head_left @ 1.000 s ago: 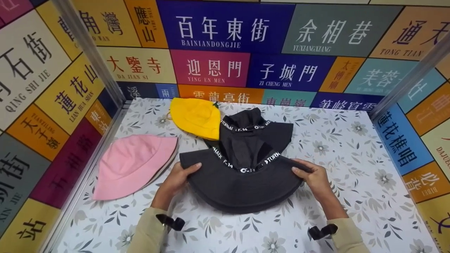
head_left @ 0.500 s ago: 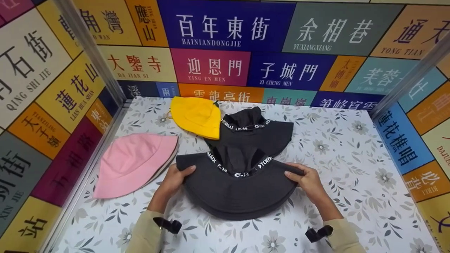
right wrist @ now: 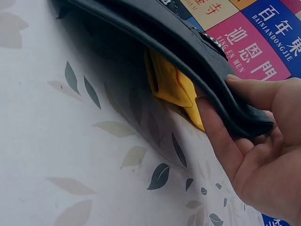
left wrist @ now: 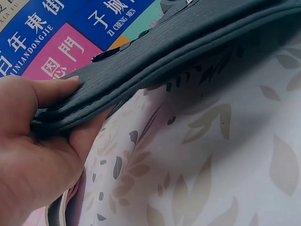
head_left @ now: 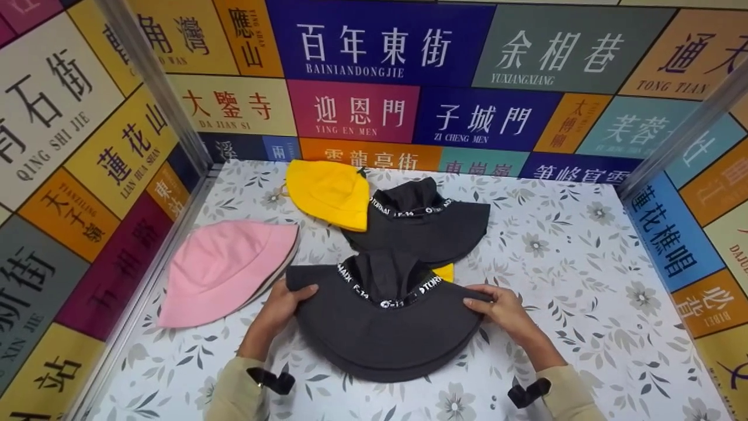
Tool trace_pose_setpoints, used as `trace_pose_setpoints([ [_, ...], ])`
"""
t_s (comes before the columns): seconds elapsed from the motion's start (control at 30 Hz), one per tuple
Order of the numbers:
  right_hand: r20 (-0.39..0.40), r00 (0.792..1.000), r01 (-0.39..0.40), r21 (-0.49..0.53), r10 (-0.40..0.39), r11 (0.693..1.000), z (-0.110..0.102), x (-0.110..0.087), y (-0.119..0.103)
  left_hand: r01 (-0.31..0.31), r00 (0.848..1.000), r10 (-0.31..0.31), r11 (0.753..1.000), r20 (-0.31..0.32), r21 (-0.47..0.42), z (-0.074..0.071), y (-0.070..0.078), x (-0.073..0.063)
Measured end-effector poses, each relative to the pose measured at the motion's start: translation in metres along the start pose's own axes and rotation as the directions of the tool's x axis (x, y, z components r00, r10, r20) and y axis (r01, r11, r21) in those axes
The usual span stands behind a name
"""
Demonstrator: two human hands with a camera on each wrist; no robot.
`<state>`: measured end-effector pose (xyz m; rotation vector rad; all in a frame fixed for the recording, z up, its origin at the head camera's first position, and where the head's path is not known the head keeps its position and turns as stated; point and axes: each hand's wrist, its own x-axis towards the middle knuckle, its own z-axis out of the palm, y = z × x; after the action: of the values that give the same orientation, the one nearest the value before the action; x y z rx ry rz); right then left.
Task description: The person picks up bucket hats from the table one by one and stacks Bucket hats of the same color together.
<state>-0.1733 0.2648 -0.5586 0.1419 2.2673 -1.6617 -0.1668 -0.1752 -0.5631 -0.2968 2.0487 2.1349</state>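
Note:
Both hands hold a black bucket hat (head_left: 385,336), its wide brim toward the person and white lettering along the crown's edge. My left hand (head_left: 279,307) pinches the brim's left end, thumb on top and fingers beneath. At the right end, my right hand (head_left: 505,316) pinches it likewise. In the wrist views the brim edge (left wrist: 155,70) looks doubled and is raised off the tabletop. Yellow cloth (right wrist: 171,84) shows below the brim in the right wrist view; most of it is hidden by the black hat.
A pink bucket hat (head_left: 228,272) lies to the left, near the left hand. Behind are a yellow hat (head_left: 330,193) and another black hat (head_left: 435,231), the two overlapping. Printed panels (head_left: 374,52) wall the flower-patterned tabletop (head_left: 584,304) at the back and sides.
Both hands have drawn the held black hat toward the person and slightly left. A yellow patch now shows behind its right side. The other hats stay in place.

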Motion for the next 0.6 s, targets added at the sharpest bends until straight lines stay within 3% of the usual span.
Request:
trace_pose_setpoints([
  [0.2, 0.011, 1.000, -0.008, -0.025, 0.008, 1.000, -0.005, 0.002, 0.001, 0.003, 0.999, -0.002, 1.000, -0.036, 0.024, -0.003, -0.003, -0.003],
  [0.4, 0.037, 0.998, 0.051, -0.073, -0.049, 0.996, -0.010, 0.004, -0.001, 0.001, 0.998, 0.003, 0.997, -0.056, 0.082, -0.004, -0.006, -0.004],
  [0.6, 0.040, 0.997, 0.070, -0.057, -0.067, 0.996, -0.018, 0.009, -0.006, -0.014, 0.998, 0.021, 0.994, -0.064, 0.109, -0.003, -0.009, -0.003],
])
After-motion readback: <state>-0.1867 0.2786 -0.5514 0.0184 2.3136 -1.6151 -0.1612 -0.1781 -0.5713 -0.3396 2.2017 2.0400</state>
